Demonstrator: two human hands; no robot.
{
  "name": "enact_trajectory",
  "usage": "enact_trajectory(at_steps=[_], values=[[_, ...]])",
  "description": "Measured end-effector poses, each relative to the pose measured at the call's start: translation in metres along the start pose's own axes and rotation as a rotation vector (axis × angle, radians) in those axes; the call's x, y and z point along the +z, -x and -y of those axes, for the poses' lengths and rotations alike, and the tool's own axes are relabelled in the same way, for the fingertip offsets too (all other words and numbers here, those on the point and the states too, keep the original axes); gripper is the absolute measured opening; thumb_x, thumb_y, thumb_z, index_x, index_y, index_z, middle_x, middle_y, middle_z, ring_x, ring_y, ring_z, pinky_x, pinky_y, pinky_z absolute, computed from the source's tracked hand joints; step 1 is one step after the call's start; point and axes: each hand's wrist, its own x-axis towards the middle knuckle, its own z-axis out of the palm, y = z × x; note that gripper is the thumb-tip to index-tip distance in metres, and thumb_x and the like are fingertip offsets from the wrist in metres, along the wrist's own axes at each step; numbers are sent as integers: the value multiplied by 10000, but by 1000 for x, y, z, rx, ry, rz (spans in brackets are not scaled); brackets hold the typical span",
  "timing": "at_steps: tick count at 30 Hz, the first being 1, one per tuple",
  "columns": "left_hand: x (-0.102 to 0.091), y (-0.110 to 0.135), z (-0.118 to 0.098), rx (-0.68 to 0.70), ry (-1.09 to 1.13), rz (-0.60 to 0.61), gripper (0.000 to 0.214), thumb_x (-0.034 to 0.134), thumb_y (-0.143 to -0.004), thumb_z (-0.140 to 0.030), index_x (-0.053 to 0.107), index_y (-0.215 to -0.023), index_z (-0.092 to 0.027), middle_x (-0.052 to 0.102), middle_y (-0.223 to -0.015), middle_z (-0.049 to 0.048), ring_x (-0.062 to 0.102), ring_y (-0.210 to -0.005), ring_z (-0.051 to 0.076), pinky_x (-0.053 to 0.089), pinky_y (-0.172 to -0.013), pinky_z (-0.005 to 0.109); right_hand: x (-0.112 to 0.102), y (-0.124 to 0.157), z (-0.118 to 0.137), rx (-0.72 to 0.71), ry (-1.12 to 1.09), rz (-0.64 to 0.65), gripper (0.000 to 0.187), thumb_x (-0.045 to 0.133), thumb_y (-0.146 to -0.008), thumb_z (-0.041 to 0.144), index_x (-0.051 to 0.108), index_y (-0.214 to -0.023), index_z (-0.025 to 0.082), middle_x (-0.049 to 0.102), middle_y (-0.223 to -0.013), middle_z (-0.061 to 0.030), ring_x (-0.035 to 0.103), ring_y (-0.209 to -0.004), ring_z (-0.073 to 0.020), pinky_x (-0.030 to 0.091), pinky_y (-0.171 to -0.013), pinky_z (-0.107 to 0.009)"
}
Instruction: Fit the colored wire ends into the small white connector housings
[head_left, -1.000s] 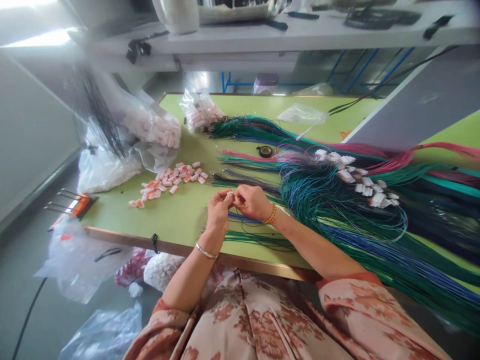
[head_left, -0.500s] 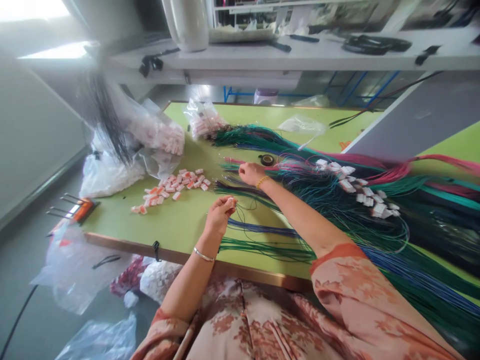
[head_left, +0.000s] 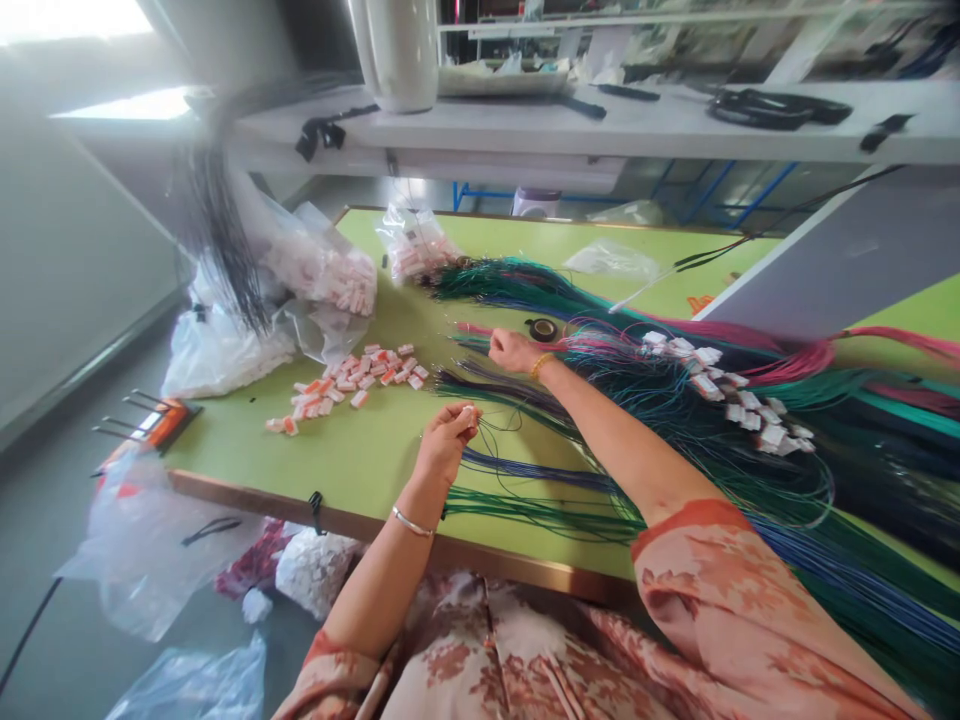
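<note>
My left hand (head_left: 448, 438) is raised a little above the green table (head_left: 352, 455), fingers pinched on a small white connector (head_left: 469, 412) with thin dark wires trailing from it. My right hand (head_left: 512, 350) reaches forward to the ends of the pink wires (head_left: 757, 352) beside a small black tape roll (head_left: 541, 328); its fingers are closed on the wire ends. Green and blue wire bundles (head_left: 675, 420) lie spread to the right. Loose white-and-orange connectors (head_left: 352, 378) are scattered to the left of my hands.
Plastic bags of connectors (head_left: 322, 270) sit at the table's far left and another bag (head_left: 416, 245) at the back. Finished white connectors (head_left: 739, 395) lie on the wires. A grey panel (head_left: 847, 260) stands at right, a shelf (head_left: 600, 120) above. Bags lie on the floor (head_left: 150, 560).
My right hand left the connector at my left hand and reached forward to the pink wire ends near the tape roll. My left hand stayed put, still pinching the connector.
</note>
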Motion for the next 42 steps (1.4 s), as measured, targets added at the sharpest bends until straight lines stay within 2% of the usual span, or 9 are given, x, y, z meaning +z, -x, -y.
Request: enact_trajectory(at_steps=[5, 9, 12, 15, 20, 24, 28, 35, 42], values=[[0, 0, 0, -1, 28, 1, 328, 863, -565, -271, 674, -788, -121, 677, -740, 40, 554, -625, 68, 424, -616, 211, -27, -7, -20, -50, -213, 73, 150, 559, -757, 217, 688, -780, 144, 689, -762, -20, 565, -696, -121, 384, -630, -215], [0, 0, 1, -2, 37, 1, 322, 857, -581, -254, 667, -799, -114, 672, -743, 42, 558, -630, 67, 420, -616, 208, -40, -8, -7, -127, -438, 27, 150, 558, -711, 239, 663, -735, 134, 633, -671, 4, 505, -619, -103, 383, -610, -221], [0, 0, 2, 11, 57, 11, 314, 853, -596, -246, 660, -804, -112, 663, -734, 40, 554, -629, 67, 421, -621, 211, -39, -3, 17, -191, -643, 35, 163, 554, -708, 263, 637, -771, 137, 587, -639, 19, 461, -554, -88, 377, -569, -223], [0, -1, 3, 26, 77, 23, 296, 846, -607, -247, 658, -799, -123, 661, -734, 32, 548, -628, 68, 421, -621, 214, -31, 9, 35, -279, -745, 17, 150, 563, -698, 283, 602, -733, 143, 545, -612, 31, 435, -547, -82, 361, -552, -218], [0, -3, 3, 36, 129, 29, 265, 827, -632, -212, 655, -820, -138, 672, -770, 29, 533, -625, 61, 423, -633, 217, -18, 46, 40, -337, -862, -45, 157, 574, -704, 300, 586, -723, 144, 557, -646, 25, 450, -588, -83, 374, -583, -217], [4, -2, 2, 24, 182, 35, 263, 827, -633, -189, 658, -829, -143, 672, -769, 19, 538, -630, 52, 431, -627, 192, -12, 83, 39, -274, -885, -45, 168, 587, -707, 302, 605, -720, 135, 571, -636, 15, 447, -571, -80, 361, -557, -213], [7, -1, 0, 3, 213, 39, 264, 831, -619, -162, 658, -818, -154, 672, -772, 4, 551, -639, 44, 442, -628, 168, -3, 105, 38, -226, -903, -60, 169, 595, -697, 306, 601, -710, 137, 550, -606, 21, 409, -538, -71, 329, -513, -204], [10, 0, 0, 5, 142, 35, 244, 816, -660, -191, 641, -830, -176, 645, -751, -20, 552, -631, 43, 462, -668, 182, 15, 111, 34, -220, -816, -155, 132, 595, -698, 279, 606, -714, 148, 519, -585, 38, 365, -522, -65, 293, -499, -199], [11, 0, 1, 8, 124, 14, 226, 810, -645, -191, 661, -816, -176, 666, -775, -1, 550, -635, 59, 462, -668, 201, 20, 111, 35, -220, -717, -233, 142, 581, -729, 290, 608, -713, 151, 506, -567, 41, 360, -515, -67, 278, -503, -203]])
